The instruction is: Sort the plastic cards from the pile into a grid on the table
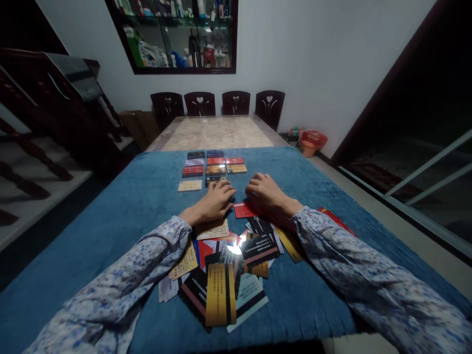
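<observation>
My left hand point(218, 197) rests palm down over the blue cloth, its fingers loosely spread and bent. Its fingertips reach the near edge of a black card point(211, 180), partly covered by them. To its right, my right hand point(266, 191) is closed, with fingers curled under; whatever they hold, if anything, is hidden. A red card point(244, 210) lies just below that hand. Beneath my wrists spreads a loose, overlapping heap of bank-style cards, with a gold card point(220, 295) on top nearest me and a black card point(260, 249) behind it.
Beyond my hands, cards lie in rows, including a cream card point(190, 186), a dark red card point(192, 170) and a yellow card point(236, 168). More red cards point(337, 220) lie by my right sleeve. The blue cloth point(147, 196) covers the near table. Chairs point(236, 103) stand behind.
</observation>
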### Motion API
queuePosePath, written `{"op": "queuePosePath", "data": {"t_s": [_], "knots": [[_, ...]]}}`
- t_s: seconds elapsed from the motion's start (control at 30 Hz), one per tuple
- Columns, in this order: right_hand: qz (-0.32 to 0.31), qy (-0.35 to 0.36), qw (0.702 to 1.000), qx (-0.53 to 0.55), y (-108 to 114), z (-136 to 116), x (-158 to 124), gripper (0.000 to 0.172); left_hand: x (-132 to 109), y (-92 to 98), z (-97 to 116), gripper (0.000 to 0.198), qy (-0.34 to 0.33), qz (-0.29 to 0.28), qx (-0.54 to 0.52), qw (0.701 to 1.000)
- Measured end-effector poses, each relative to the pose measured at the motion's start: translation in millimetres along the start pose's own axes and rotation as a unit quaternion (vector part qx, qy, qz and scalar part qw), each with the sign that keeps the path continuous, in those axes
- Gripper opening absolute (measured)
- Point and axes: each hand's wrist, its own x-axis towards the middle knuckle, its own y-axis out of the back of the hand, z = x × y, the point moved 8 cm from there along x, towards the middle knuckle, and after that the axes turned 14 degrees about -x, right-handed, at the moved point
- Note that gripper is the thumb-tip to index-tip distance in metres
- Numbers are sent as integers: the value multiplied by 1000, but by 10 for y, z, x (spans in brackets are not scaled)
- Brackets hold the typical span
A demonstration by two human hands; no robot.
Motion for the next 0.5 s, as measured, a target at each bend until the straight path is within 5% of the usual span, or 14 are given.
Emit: {"op": "queuePosePath", "data": {"t_s": [0.3,0.5], "knots": [[22,-8,999,32,70,-83,-355,18,-54,-134,276,29,-5,-15,-10,1000],[-23,11,997,74,43,-139,-484,29,-85,-198,276,32,-5,-19,-10,1000]]}}
